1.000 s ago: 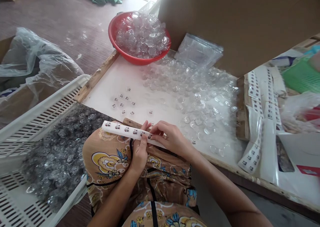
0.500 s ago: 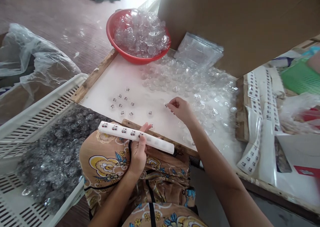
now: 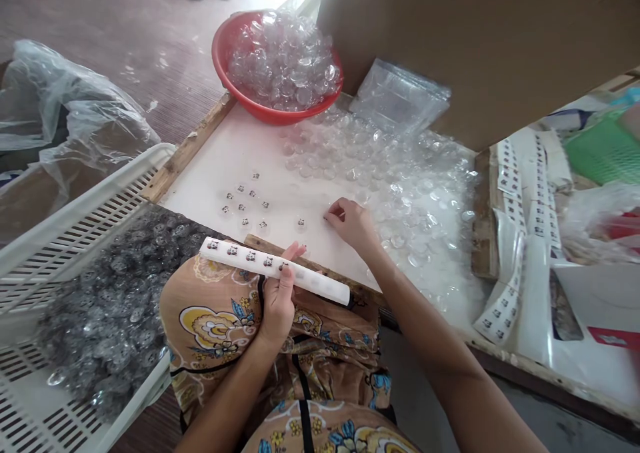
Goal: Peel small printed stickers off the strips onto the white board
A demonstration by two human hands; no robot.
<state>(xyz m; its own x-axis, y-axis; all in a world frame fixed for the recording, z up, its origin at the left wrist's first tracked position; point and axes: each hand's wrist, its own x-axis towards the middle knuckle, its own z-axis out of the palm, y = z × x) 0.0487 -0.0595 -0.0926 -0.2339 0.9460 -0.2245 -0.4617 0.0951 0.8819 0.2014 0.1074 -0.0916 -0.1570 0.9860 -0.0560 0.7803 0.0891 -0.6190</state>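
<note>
At upper centre of the head view: red bowl [image 3: 280,116], heaped with clear pieces; beside it, clear plastic bag [image 3: 400,96] against brown cardboard panel [image 3: 450,46], which walls off the upper right. Right edge: printed sticker sheets [image 3: 500,310]. Lower left: white slotted basket [image 3: 107,196] of dark, glinting pieces [image 3: 115,300].

Centre: white work surface [image 3: 250,140], wood-edged, bare between a small group of printed discs [image 3: 245,222] at left and loose clear discs [image 3: 400,220] crowding the right.

Lower centre: sticker strip [image 3: 257,259], clasped in left hand [image 3: 277,306], thumb on top. Right hand [image 3: 353,225], over the surface at centre, thumb and forefinger drawn together; anything between them cannot be told. Left fingers partly hidden by strip; forearms cut off at lower edge.
</note>
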